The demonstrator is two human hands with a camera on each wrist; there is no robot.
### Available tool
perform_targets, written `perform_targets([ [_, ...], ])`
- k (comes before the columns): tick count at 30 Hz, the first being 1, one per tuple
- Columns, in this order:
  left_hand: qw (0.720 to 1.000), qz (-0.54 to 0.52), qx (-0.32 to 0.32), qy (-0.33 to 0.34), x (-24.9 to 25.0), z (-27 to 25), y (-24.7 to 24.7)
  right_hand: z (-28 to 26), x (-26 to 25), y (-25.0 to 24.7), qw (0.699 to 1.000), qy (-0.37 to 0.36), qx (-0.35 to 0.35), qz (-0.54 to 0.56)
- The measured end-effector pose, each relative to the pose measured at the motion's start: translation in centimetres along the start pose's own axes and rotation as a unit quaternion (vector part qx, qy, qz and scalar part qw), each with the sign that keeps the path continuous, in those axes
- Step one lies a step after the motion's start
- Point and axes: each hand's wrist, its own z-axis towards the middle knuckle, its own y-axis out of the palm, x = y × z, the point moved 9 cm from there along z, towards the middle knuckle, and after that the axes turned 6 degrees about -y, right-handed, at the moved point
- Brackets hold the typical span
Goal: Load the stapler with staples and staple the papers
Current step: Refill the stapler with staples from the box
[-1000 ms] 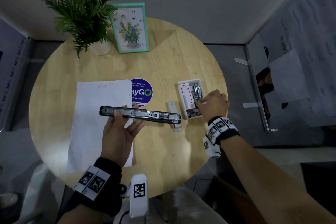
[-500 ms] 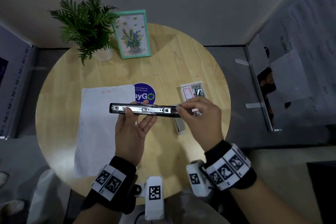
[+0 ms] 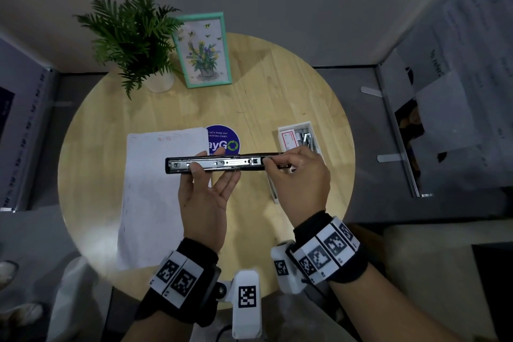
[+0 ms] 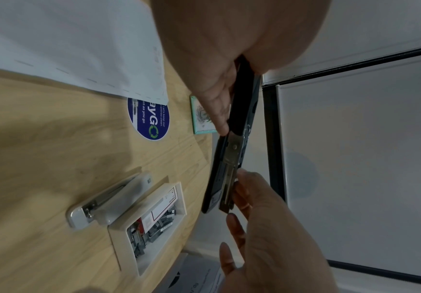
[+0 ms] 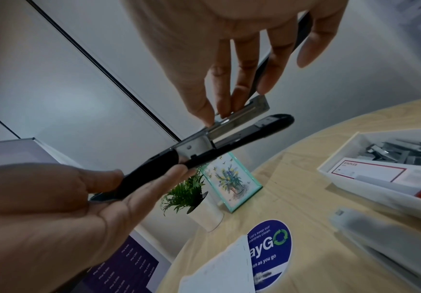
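A long black stapler [image 3: 222, 163] is held level above the round table, opened out with its metal magazine facing up. My left hand [image 3: 204, 194] grips its left half, thumb on the near side and fingers behind. My right hand [image 3: 297, 175] is at the right end, fingertips [image 5: 210, 111] pinching the metal magazine rail [image 5: 242, 111]. I cannot tell whether a strip of staples sits under them. White papers [image 3: 163, 197] lie on the table at left. A white tray of loose staples [image 3: 301, 137] with a red-edged staple box stands at right.
A small white stapler [image 4: 109, 202] lies beside the tray, under my right hand. A potted plant [image 3: 136, 44] and a framed flower picture [image 3: 204, 50] stand at the table's back. A blue round sticker [image 3: 226, 137] marks the wooden table [image 3: 277, 91] at its centre.
My right hand left the staple tray and came to the stapler's right end. The left hand raised the stapler and shifted it slightly right.
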Motion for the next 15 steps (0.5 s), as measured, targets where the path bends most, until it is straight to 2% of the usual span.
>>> perform_targets([
  [4, 1.000, 0.000, 0.003, 0.004, 0.0, 0.0, -0.2, 0.5, -0.1, 0.6, 0.999, 0.009, -0.035, -0.037],
  [15, 1.000, 0.004, 0.011, 0.008, 0.2, 0.0, -0.5, 1.3, 0.3, 0.9, 0.995, 0.053, -0.080, -0.028],
])
